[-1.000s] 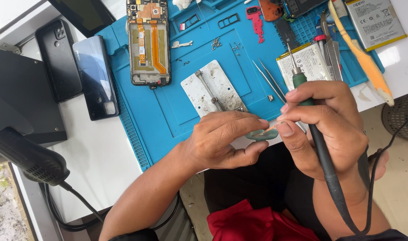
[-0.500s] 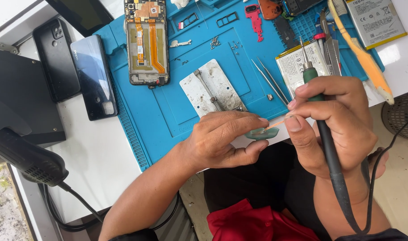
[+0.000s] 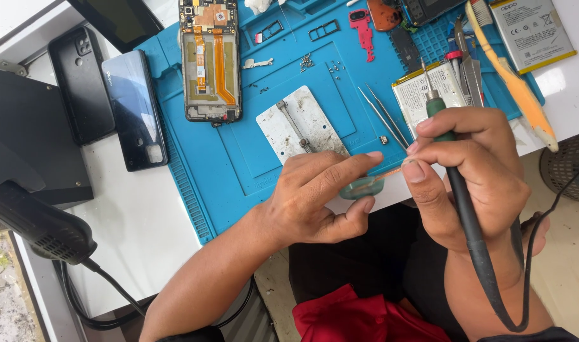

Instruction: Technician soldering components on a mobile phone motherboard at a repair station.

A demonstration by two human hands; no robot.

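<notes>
My left hand [image 3: 318, 193] rests at the near edge of the blue work mat [image 3: 251, 158], fingers pinched on a small green tube [image 3: 360, 187]. My right hand [image 3: 470, 171] grips a soldering iron [image 3: 457, 190] with a green collar, tip pointing away from me, cable trailing down over my wrist. Its thumb and forefinger also touch a thin orange strip [image 3: 390, 172] that meets the tube. Steel tweezers [image 3: 383, 116] lie on the mat just beyond my fingers, beside a metal board holder [image 3: 295, 123].
An opened phone frame [image 3: 210, 60] lies at the mat's far side, with loose screws [image 3: 308, 61] nearby. Two phone batteries [image 3: 422, 92] [image 3: 531, 33], an orange-handled tool [image 3: 514, 79] and a red part [image 3: 362, 28] lie at right. Dark phones [image 3: 134, 107] and a black hot-air handle [image 3: 36, 221] sit left.
My right hand with the soldering iron has shifted slightly right and away from the left hand. The left hand stays on the green tube.
</notes>
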